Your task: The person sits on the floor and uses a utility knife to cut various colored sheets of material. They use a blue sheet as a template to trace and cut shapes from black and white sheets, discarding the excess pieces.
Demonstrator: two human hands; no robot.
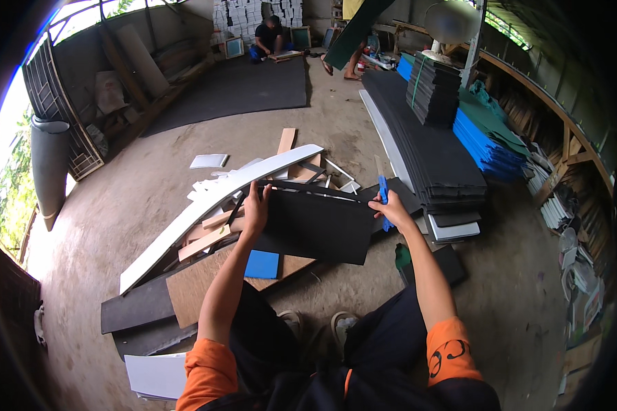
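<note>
Head view, looking down from where I watch remotely. Black sheet (315, 229) held up between the hands, over the person's knees and the near edge of a scrap pile, tilted slightly, right end lower.

Left hand (256, 209): at the sheet's upper left corner, thumb in front, fingers close together, pinching the corner. How far the fingertips reach behind it, I cannot tell.

Right hand (393, 209): fingers curled around a blue cutter (384, 190), its blade pointing up and away. Thumb lies toward the sheet's upper right corner; I cannot tell from my end whether it presses on it. A narrow dark strip (308, 188) runs along the sheet's top edge, pale slivers showing between the two; whether they are joined, I can't make out.

Beyond and left of the sheet: a long white strip (219, 212) lying slantwise across wooden offcuts (206, 243). Nearer me, a blue square (262, 264) on a brown board (185, 288), with dark grey pieces (134, 306) to the left of the board and white sheets (154, 375) by the left sleeve.

Right side: tall stack of dark sheets (425, 147), a bundle (433, 92) tied with green band on top, blue sheets (483, 144) just beside it.

Far end: broad black mat (247, 92) on the floor, one person (271, 38) sitting at its far edge; another, partly hidden, stands behind a dark green panel (356, 34).
</note>
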